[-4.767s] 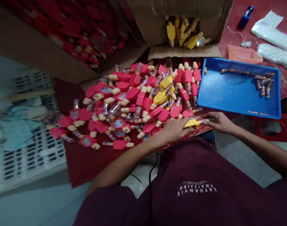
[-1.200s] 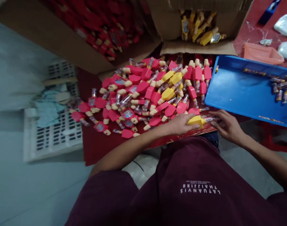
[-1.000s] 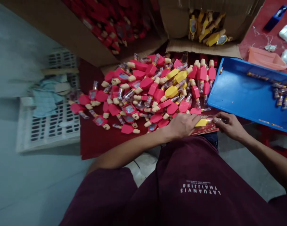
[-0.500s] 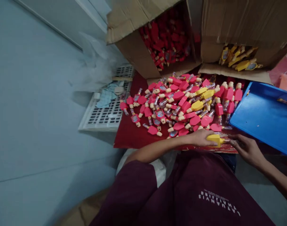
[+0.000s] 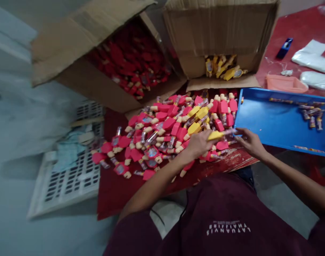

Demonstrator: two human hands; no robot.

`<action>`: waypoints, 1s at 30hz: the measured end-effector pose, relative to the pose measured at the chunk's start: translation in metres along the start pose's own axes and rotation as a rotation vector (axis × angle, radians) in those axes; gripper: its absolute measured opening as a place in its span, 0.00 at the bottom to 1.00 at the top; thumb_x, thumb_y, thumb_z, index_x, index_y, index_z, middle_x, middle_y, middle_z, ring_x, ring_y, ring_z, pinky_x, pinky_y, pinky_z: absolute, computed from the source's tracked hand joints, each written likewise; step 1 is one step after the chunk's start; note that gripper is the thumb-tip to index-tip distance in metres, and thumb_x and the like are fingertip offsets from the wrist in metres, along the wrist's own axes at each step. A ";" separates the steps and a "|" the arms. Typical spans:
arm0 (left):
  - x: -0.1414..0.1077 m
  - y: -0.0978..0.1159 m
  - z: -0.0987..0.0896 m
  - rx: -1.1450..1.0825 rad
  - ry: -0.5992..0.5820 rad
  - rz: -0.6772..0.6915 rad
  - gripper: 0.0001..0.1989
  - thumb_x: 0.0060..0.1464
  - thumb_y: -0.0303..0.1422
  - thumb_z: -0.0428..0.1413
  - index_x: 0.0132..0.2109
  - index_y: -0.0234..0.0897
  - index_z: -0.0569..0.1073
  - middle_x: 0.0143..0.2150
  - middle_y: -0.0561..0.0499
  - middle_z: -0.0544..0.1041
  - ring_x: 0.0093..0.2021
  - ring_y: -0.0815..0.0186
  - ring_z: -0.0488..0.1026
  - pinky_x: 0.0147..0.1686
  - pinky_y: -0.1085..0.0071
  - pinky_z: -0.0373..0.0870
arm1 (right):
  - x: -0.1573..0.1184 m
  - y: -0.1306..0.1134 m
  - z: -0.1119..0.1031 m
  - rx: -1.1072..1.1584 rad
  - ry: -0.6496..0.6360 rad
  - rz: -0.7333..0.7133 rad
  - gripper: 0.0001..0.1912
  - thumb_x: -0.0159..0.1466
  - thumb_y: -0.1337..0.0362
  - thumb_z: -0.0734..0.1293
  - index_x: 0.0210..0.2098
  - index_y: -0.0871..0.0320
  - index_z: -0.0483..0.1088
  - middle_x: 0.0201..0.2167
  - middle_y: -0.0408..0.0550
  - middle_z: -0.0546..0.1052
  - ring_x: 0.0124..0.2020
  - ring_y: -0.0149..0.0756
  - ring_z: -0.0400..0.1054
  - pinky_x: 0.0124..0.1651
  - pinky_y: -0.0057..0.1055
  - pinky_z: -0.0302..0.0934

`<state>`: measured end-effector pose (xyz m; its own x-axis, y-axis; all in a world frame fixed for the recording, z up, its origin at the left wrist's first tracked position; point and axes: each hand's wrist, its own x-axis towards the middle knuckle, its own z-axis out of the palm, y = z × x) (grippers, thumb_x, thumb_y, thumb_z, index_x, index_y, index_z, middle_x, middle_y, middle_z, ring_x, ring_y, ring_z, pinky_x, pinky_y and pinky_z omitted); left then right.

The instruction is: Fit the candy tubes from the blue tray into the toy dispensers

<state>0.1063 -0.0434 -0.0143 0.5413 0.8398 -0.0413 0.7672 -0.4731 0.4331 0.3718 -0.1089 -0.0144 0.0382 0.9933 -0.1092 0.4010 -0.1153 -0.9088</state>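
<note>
Dim, even indoor light casts only soft shadows inside the open brown cardboard box (image 5: 218, 35), the heap of pink and yellow plastic pieces (image 5: 164, 131) stays fairly sharp, and the pale blue-grey surface (image 5: 15, 117) at the left smears with blur.

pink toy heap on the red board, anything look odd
Yellow toys stand out in the mostly pink heap, and the red board is scuffed white near its front edge.

You're in a small packing workshop: open cardboard cartons (image 5: 218, 32) of novelty bottles (image 5: 175, 122), a blue plastic tray (image 5: 266, 121), a tape dispenser (image 5: 284, 48) and plastic bags (image 5: 313, 58) crowd the red-covered surface (image 5: 287, 32).
</note>
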 end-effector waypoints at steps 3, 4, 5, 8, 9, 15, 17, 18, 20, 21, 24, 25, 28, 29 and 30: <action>0.044 -0.034 -0.009 0.233 0.232 -0.173 0.25 0.67 0.47 0.46 0.59 0.33 0.70 0.50 0.36 0.77 0.48 0.50 0.74 0.45 0.61 0.68 | 0.020 0.033 -0.016 0.325 0.246 0.339 0.28 0.53 0.45 0.75 0.42 0.60 0.71 0.27 0.46 0.76 0.22 0.31 0.66 0.25 0.30 0.62; 0.055 -0.045 -0.012 0.302 0.261 -0.224 0.26 0.68 0.45 0.44 0.61 0.32 0.68 0.52 0.34 0.75 0.50 0.48 0.73 0.46 0.59 0.68 | 0.024 0.044 -0.023 0.407 0.311 0.419 0.29 0.50 0.45 0.76 0.40 0.59 0.69 0.23 0.43 0.73 0.19 0.29 0.63 0.22 0.29 0.60; 0.062 -0.054 -0.014 0.362 0.261 -0.262 0.27 0.68 0.43 0.43 0.63 0.30 0.66 0.54 0.32 0.73 0.51 0.46 0.72 0.47 0.57 0.67 | 0.027 0.056 -0.031 0.464 0.366 0.469 0.29 0.49 0.46 0.76 0.39 0.58 0.67 0.22 0.40 0.71 0.18 0.29 0.62 0.21 0.28 0.59; 0.071 -0.067 -0.018 0.472 0.186 -0.305 0.28 0.67 0.43 0.43 0.64 0.27 0.65 0.55 0.29 0.72 0.52 0.42 0.70 0.48 0.52 0.66 | 0.030 0.087 -0.050 0.564 0.477 0.507 0.30 0.47 0.48 0.76 0.40 0.56 0.63 0.25 0.42 0.73 0.21 0.32 0.67 0.25 0.31 0.64; 0.074 -0.067 -0.020 0.489 0.174 -0.307 0.28 0.67 0.44 0.43 0.62 0.28 0.68 0.54 0.29 0.72 0.52 0.41 0.69 0.48 0.51 0.66 | 0.029 0.095 -0.055 0.598 0.507 0.512 0.31 0.47 0.48 0.76 0.42 0.55 0.62 0.27 0.43 0.75 0.23 0.33 0.69 0.26 0.32 0.66; 0.178 -0.049 -0.029 0.274 0.285 -0.155 0.22 0.67 0.43 0.46 0.56 0.32 0.71 0.54 0.36 0.74 0.56 0.50 0.69 0.58 0.55 0.64 | 0.018 0.120 -0.043 0.148 0.825 0.319 0.31 0.61 0.51 0.70 0.59 0.57 0.62 0.32 0.45 0.75 0.26 0.35 0.69 0.31 0.33 0.65; 0.247 -0.043 -0.024 0.147 0.265 -0.123 0.22 0.65 0.39 0.49 0.60 0.30 0.67 0.57 0.36 0.72 0.57 0.54 0.70 0.59 0.61 0.64 | 0.018 0.123 -0.034 -0.026 0.890 0.246 0.29 0.63 0.57 0.68 0.61 0.60 0.62 0.35 0.48 0.75 0.28 0.34 0.68 0.35 0.34 0.65; 0.283 -0.040 -0.018 0.111 0.250 -0.126 0.24 0.64 0.38 0.50 0.62 0.29 0.65 0.59 0.35 0.71 0.59 0.54 0.69 0.60 0.62 0.63 | 0.018 0.124 -0.031 -0.070 0.901 0.211 0.30 0.64 0.59 0.67 0.63 0.60 0.61 0.38 0.51 0.75 0.30 0.35 0.68 0.37 0.35 0.65; 0.350 -0.033 -0.003 0.076 0.208 -0.116 0.28 0.63 0.36 0.53 0.66 0.29 0.60 0.64 0.34 0.67 0.64 0.54 0.65 0.63 0.60 0.60 | 0.020 0.128 -0.028 -0.101 0.889 0.165 0.33 0.65 0.62 0.65 0.68 0.60 0.55 0.45 0.55 0.76 0.33 0.36 0.68 0.40 0.37 0.65; 0.379 -0.029 0.006 0.066 0.180 -0.107 0.31 0.63 0.36 0.53 0.68 0.29 0.57 0.66 0.33 0.64 0.66 0.53 0.63 0.64 0.58 0.59 | 0.020 0.130 -0.027 -0.097 0.865 0.156 0.36 0.66 0.62 0.65 0.71 0.58 0.51 0.48 0.55 0.76 0.34 0.36 0.68 0.41 0.38 0.66; 0.440 -0.017 0.031 0.061 0.072 -0.123 0.39 0.60 0.36 0.58 0.71 0.29 0.51 0.67 0.31 0.64 0.66 0.48 0.63 0.62 0.51 0.60 | 0.021 0.135 -0.028 0.015 0.762 0.172 0.42 0.66 0.61 0.67 0.73 0.55 0.42 0.53 0.56 0.76 0.37 0.37 0.71 0.43 0.38 0.67; 0.451 -0.014 0.038 0.060 0.038 -0.138 0.40 0.58 0.34 0.60 0.71 0.29 0.52 0.66 0.30 0.64 0.65 0.47 0.63 0.61 0.50 0.61 | 0.020 0.136 -0.028 0.067 0.729 0.185 0.41 0.65 0.60 0.68 0.72 0.55 0.45 0.53 0.56 0.77 0.39 0.37 0.72 0.44 0.38 0.68; 0.462 -0.013 0.048 0.030 0.015 -0.180 0.33 0.56 0.30 0.61 0.65 0.26 0.61 0.65 0.33 0.66 0.64 0.46 0.63 0.63 0.47 0.59 | 0.019 0.135 -0.030 0.123 0.678 0.224 0.28 0.65 0.58 0.70 0.61 0.57 0.62 0.47 0.56 0.79 0.41 0.38 0.75 0.44 0.37 0.69; 0.460 -0.014 0.048 0.019 0.032 -0.193 0.29 0.58 0.30 0.60 0.63 0.25 0.63 0.65 0.34 0.66 0.64 0.47 0.63 0.64 0.46 0.57 | 0.018 0.135 -0.031 0.080 0.669 0.223 0.24 0.64 0.58 0.70 0.57 0.58 0.66 0.45 0.55 0.79 0.41 0.39 0.74 0.44 0.37 0.69; 0.455 -0.015 0.048 -0.001 0.060 -0.207 0.26 0.59 0.31 0.59 0.61 0.25 0.64 0.64 0.35 0.67 0.64 0.49 0.63 0.64 0.46 0.56 | 0.018 0.135 -0.033 0.013 0.660 0.209 0.21 0.64 0.57 0.69 0.54 0.58 0.68 0.43 0.54 0.79 0.40 0.39 0.74 0.44 0.37 0.69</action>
<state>0.3573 0.3335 -0.0828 0.3511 0.9333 -0.0755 0.8593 -0.2891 0.4219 0.4572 -0.1064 -0.1255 0.6644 0.7471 -0.0182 0.3136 -0.3008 -0.9006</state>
